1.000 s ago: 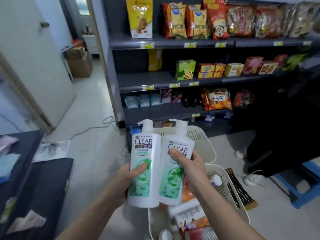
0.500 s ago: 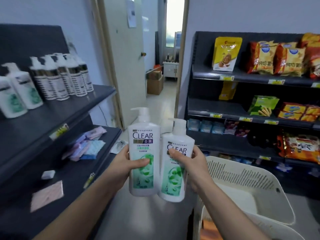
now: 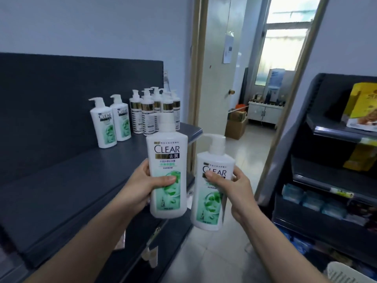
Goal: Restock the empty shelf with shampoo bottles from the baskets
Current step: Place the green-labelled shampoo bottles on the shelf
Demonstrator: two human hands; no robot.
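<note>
Shampoo bottles (image 3: 168, 160), one gripped upright in the left hand (image 3: 140, 188) and one in the right hand (image 3: 237, 186), have been brought round beside the dark shelf (image 3: 81, 180), near its standing row (image 3: 110, 123), so placing is judged next.

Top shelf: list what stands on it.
The shelf holds two CLEAR bottles and, beyond, a cluster of gold-banded bottles. Its rear bottles are covered by front ones and the bottle in the left hand: count unsure.
</note>
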